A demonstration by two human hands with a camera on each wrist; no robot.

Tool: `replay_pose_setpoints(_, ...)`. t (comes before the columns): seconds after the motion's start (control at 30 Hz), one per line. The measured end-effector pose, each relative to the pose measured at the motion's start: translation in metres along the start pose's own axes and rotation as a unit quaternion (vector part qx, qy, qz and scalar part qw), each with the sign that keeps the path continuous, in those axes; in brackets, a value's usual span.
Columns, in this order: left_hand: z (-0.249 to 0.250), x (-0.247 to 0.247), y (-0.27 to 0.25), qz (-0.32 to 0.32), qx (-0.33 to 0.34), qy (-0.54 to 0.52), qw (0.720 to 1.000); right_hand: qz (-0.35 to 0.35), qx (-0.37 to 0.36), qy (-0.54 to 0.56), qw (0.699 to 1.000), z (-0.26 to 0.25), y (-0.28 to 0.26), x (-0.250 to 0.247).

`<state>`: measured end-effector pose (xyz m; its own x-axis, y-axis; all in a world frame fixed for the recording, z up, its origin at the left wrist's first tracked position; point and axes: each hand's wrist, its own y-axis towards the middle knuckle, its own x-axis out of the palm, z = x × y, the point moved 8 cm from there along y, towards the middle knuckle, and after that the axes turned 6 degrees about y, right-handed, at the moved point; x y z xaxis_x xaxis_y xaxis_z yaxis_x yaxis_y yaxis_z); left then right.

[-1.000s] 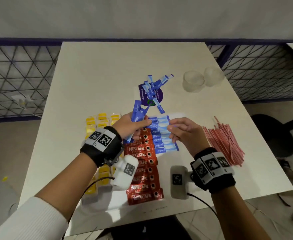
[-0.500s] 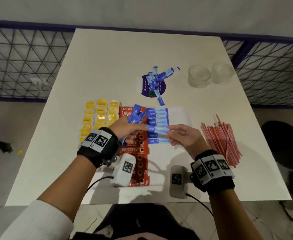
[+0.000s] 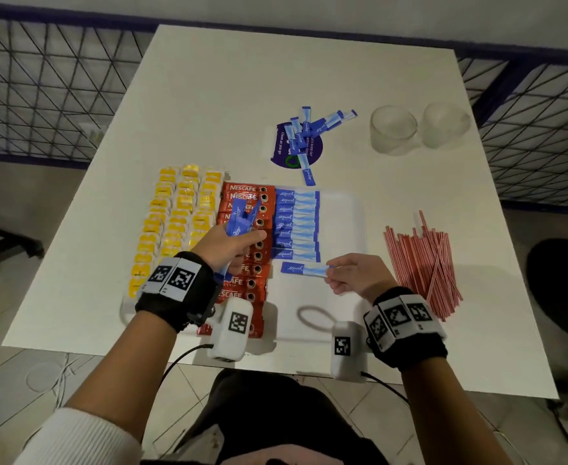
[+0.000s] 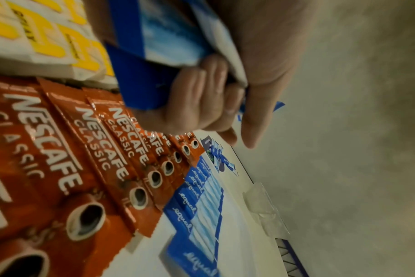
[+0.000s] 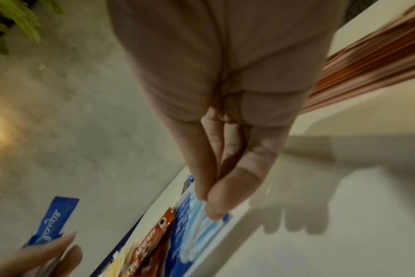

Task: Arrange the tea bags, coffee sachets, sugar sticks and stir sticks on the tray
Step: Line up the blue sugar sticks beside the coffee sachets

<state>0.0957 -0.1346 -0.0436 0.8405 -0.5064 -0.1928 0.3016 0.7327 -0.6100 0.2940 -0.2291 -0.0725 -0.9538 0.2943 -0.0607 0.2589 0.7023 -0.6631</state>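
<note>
Head view, we've got the left hand [image 3: 229,245] clutching a bunch of Equal sugar sticks [image 3: 240,219] over the Nescafe sachets [image 3: 247,260] on the white tray [image 3: 343,209], left wrist view shows fingers [image 4: 201,93] wrapped round them, and right wrist view has the right hand [image 5: 216,112] pinching one Equal stick [image 5: 211,221].

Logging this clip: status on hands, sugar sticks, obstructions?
Left hand grips spare sugar sticks above coffee sachets. Right hand pinches one sugar stick below the tray row. Stir sticks off-tray. Nothing blocking.
</note>
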Motion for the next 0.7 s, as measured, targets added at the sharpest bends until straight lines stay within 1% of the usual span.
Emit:
replay_pose_setpoints(0.3,0.006,-0.006,0.002,0.010,-0.003,-0.010,1.000,0.012,0.031,-0.005,0.999,0.011,0.017,0.008)
replay_pose_setpoints(0.47,0.006,-0.008,0.005,-0.002,-0.011,-0.018,1.000,0.018,0.040,-0.035,0.998,0.011,0.021,0.010)
replay_pose_setpoints(0.6,0.008,-0.008,0.005,-0.008,-0.009,-0.006,1.000,0.016,0.052,-0.079,0.995,0.011,0.024,0.011)
replay_pose_setpoints(0.7,0.008,-0.007,0.004,-0.012,-0.008,0.004,1.000,0.011,0.056,-0.091,0.994,0.010,0.026,0.012)
